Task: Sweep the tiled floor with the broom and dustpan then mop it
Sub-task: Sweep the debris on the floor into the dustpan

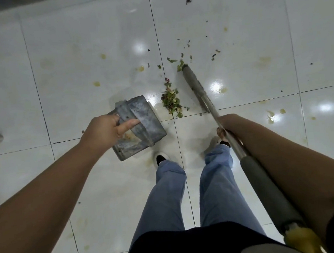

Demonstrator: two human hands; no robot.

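The small heap of green leaf scraps (171, 101) lies on the white tiled floor (75, 53) between the grey metal dustpan (142, 126), gripped by the left hand (108, 129), and the grey-headed broom (196, 87), whose steel handle the right hand (228, 128) grips. The broom head's long axis runs alongside the heap; loose bits (187, 44) and yellow stains (141, 68) lie beyond.

Grey metal dustpan (140, 126), white glossy tiles (86, 42), green debris (171, 100), blue jeans (218, 192)

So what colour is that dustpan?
Dull grey metal, smudged and stained, the dustpan shows best in the head view.
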